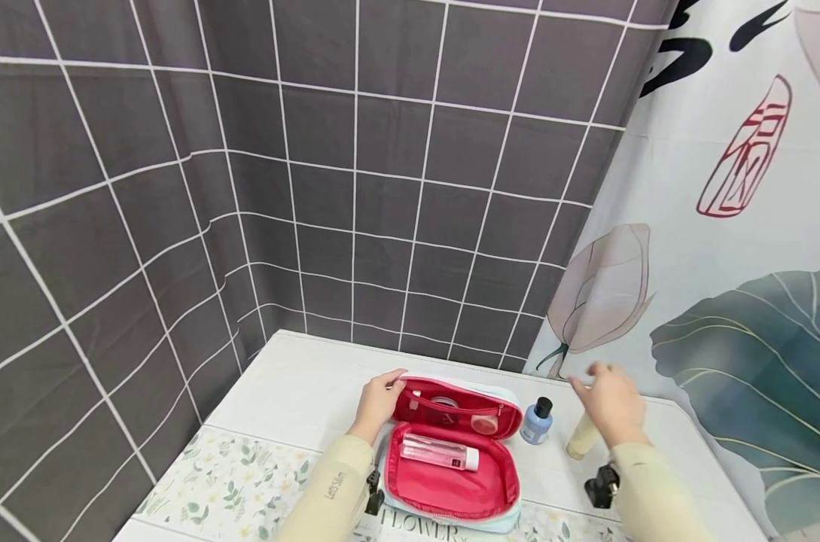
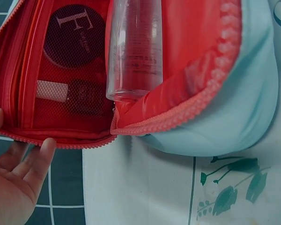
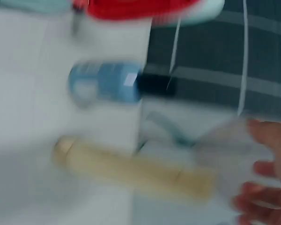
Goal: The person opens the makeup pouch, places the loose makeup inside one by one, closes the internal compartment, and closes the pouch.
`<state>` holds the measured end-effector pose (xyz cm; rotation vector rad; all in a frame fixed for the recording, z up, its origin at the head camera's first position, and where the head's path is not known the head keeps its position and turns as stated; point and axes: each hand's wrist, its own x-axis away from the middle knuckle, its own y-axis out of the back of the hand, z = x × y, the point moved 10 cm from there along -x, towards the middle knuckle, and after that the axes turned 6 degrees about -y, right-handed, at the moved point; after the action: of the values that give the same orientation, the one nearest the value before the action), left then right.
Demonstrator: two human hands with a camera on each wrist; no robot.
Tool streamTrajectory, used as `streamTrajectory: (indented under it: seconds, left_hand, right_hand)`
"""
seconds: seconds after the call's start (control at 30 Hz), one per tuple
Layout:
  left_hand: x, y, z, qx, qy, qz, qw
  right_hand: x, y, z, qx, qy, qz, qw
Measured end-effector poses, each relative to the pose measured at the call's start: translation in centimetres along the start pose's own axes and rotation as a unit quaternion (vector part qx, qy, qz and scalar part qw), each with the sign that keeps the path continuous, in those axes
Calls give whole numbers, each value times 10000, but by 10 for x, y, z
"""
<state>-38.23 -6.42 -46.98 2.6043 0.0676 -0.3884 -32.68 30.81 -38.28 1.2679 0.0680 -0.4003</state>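
Observation:
A toiletry bag (image 1: 450,506), pale blue outside and red inside, lies unzipped with its lid raised. My left hand (image 1: 377,406) grips the lid's left edge; in the left wrist view, its fingertips (image 2: 48,145) sit at the zipper. A clear bottle of pink liquid with a white cap (image 1: 439,453) lies inside the bag. Behind the lid's mesh are a round dark compact (image 2: 75,36) and a small white-capped bottle (image 2: 86,96). My right hand (image 1: 613,403), fingers loosely bent and holding nothing, is just above a cream-coloured tube (image 1: 581,439) standing on the table.
A blue bottle with a black cap (image 1: 537,421) stands between the bag and the tube. The white table (image 1: 315,369) has a floral-printed mat (image 1: 236,474) along its front. Dark gridded cloth (image 1: 396,188) hangs behind, and a leaf-printed curtain (image 1: 742,301) hangs at the right.

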Motion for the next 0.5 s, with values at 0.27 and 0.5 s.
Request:
streamTrajectory:
  seconds: [0.27, 0.5]
  left_hand:
    - [0, 2, 0, 5, -29, 33, 10000]
    - [-1, 1, -1, 35, -24, 70, 10000]
  right_hand:
    - [8, -40, -63, 51, -720, 1230, 9898]
    - [7, -28, -42, 17, -527, 1535, 9867]
